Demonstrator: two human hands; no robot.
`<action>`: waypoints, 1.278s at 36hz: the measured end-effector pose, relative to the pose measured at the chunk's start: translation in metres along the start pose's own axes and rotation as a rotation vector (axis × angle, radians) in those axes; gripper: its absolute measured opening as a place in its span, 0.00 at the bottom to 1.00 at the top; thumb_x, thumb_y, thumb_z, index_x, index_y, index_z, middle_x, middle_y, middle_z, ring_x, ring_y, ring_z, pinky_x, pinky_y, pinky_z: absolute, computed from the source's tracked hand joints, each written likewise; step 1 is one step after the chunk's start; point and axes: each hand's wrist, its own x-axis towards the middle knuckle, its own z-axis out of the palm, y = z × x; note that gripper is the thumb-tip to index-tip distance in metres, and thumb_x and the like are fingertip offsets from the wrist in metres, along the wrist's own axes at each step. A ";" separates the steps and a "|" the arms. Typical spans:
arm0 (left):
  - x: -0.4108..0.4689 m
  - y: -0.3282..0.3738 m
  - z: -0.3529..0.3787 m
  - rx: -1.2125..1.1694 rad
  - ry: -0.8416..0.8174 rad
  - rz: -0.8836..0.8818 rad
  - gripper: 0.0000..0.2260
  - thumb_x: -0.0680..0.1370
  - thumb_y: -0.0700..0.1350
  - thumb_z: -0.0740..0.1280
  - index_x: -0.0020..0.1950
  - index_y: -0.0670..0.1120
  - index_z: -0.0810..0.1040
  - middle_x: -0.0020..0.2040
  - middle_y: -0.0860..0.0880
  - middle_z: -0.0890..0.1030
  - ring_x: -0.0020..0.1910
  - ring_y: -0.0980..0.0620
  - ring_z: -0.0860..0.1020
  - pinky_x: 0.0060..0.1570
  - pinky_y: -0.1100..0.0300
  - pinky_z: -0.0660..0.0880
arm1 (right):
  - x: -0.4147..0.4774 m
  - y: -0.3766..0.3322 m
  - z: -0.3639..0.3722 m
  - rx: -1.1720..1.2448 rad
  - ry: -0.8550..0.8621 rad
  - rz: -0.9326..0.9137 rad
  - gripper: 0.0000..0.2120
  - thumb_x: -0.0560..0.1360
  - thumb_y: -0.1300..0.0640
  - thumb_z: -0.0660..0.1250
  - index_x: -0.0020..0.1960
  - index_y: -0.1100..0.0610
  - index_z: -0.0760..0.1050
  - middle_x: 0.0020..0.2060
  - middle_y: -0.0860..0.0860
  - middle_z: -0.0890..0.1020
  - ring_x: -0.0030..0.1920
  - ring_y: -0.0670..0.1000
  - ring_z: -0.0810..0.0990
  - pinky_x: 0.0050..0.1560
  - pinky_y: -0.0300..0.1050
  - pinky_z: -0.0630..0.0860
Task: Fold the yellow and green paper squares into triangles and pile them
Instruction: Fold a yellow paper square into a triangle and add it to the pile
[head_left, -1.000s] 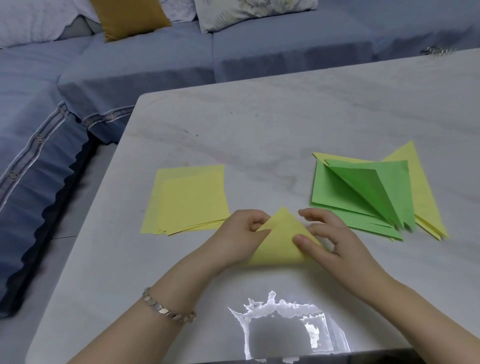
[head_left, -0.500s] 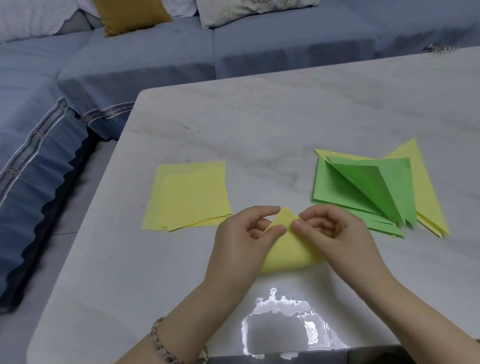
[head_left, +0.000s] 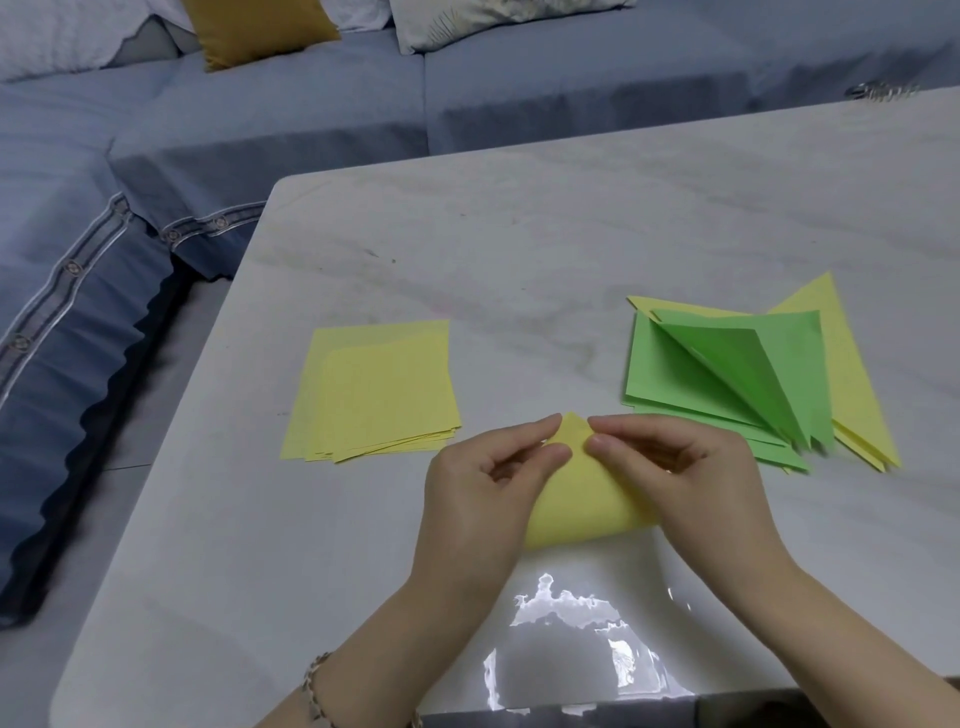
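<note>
A yellow paper sheet lies bent over on the marble table near the front edge, its near fold still rounded. My left hand and my right hand both pinch its far tip, where the two corners meet. To the left sits a stack of flat yellow squares. On the right lies a pile of folded triangles, green ones on top with yellow ones showing under and behind them; the top green flap stands partly open.
A blue sofa with cushions runs behind and to the left of the table. The table's left edge and rounded far-left corner are close to the yellow stack. A small metal object lies at the far right edge.
Both hands moved up from the sides of the yellow sheet to its far tip, bringing the corners together. The piles have not moved.
</note>
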 end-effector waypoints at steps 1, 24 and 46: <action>0.000 0.000 0.000 -0.006 -0.003 0.000 0.14 0.70 0.36 0.72 0.41 0.57 0.81 0.37 0.66 0.82 0.39 0.69 0.79 0.41 0.77 0.70 | 0.000 0.000 0.000 -0.010 0.000 -0.006 0.13 0.66 0.64 0.73 0.36 0.46 0.80 0.32 0.37 0.83 0.34 0.36 0.79 0.39 0.26 0.71; 0.008 -0.007 0.001 0.011 0.033 0.022 0.13 0.70 0.34 0.72 0.38 0.54 0.82 0.35 0.63 0.82 0.38 0.67 0.80 0.39 0.76 0.70 | 0.011 0.009 0.003 -0.096 -0.043 0.012 0.09 0.69 0.64 0.72 0.37 0.49 0.80 0.34 0.41 0.83 0.34 0.39 0.78 0.38 0.26 0.71; 0.034 -0.095 -0.011 0.918 -0.375 0.528 0.13 0.72 0.44 0.59 0.50 0.44 0.82 0.53 0.47 0.82 0.50 0.52 0.77 0.49 0.61 0.68 | 0.052 0.091 0.023 -0.696 -0.174 -0.170 0.04 0.72 0.59 0.67 0.41 0.59 0.80 0.37 0.54 0.80 0.43 0.57 0.75 0.45 0.48 0.69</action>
